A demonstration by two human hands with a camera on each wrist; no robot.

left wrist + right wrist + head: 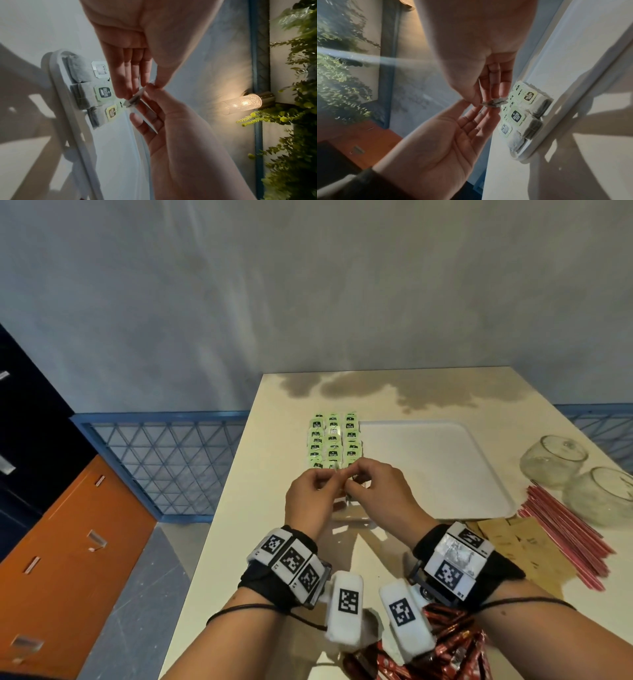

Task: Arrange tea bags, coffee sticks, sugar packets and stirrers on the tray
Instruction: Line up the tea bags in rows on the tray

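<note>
Both hands meet over the near left corner of the white tray [428, 467]. My left hand [329, 478] and right hand [356, 481] pinch one tea bag [339, 471] between thumbs and fingertips, just above the tray. In the left wrist view the tea bag [136, 99] shows edge-on between the fingers of both hands. It [493, 103] looks the same in the right wrist view. Rows of green-tagged tea bags [334, 440] lie in three columns along the tray's left side, close beyond the held bag. The nearest of them [102, 92] [518, 116] lie by the tray rim [56, 81].
Red stirrers [565, 539] and brown sugar packets [513, 542] lie right of the tray's near corner. Two glass bowls [553, 460] [603, 494] stand at the far right. Red coffee sticks [445, 645] are piled at the table's near edge. The table's left edge drops beside an orange cabinet [68, 542].
</note>
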